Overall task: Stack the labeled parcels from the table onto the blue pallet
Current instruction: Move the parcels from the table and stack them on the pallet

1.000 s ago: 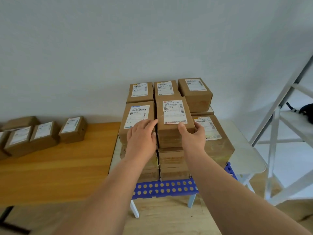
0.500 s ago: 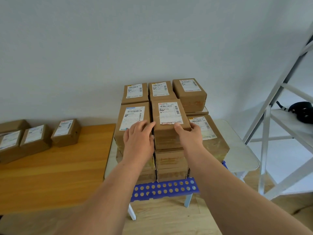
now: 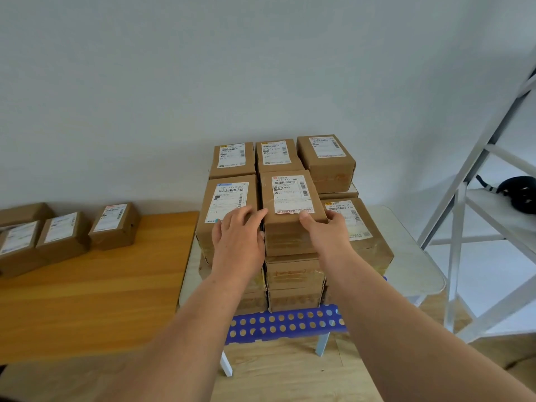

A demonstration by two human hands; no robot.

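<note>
Brown labeled parcels are stacked several layers high on the blue perforated pallet (image 3: pixel 290 326). The top front-middle parcel (image 3: pixel 290 195) lies between my hands. My left hand (image 3: pixel 237 239) rests flat on the front-left parcel (image 3: pixel 229 198), its fingers spread and its index finger against the middle parcel's left side. My right hand (image 3: pixel 327 230) holds the middle parcel's near right corner, thumb on top, fingers down the gap beside the front-right parcel (image 3: pixel 362 227). Three more labeled parcels (image 3: pixel 114 226) sit on the wooden table (image 3: pixel 87 285) at left.
The pallet sits on a small white table (image 3: pixel 412 256) against the wall. A white ladder-like shelf frame (image 3: pixel 461 227) stands at right with a black object (image 3: pixel 519 192) on it. Wooden floor lies below.
My left hand has let go of the middle parcel's side and spread flat over the front-left parcel. My right hand keeps its hold. The parcel stays on the stack.
</note>
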